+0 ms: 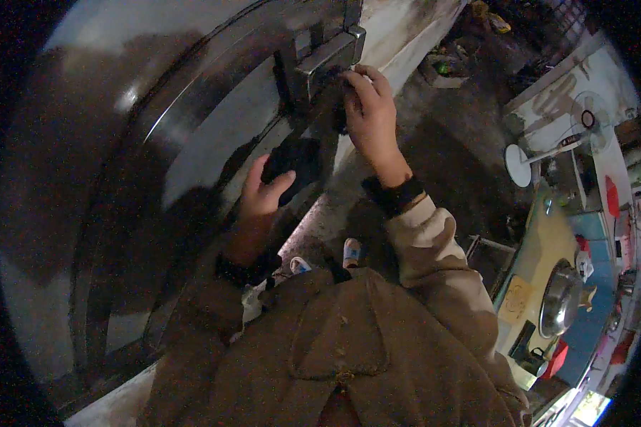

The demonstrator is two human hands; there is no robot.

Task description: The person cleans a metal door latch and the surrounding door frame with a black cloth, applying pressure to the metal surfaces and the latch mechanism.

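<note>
Black handle (pixel 292 167) beside steel latch (pixel 327 60).

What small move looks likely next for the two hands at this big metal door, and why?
Probably the right hand works the metal latch loose a little. Its fingers are already on the latch at the round door's edge, while the left hand grips a black handle just below, seemingly steadying it. Whether the latch is locked cannot be told.

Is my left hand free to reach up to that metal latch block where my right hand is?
Probably not: the left hand grips a black handle, and the right hand already covers the latch block.
</note>
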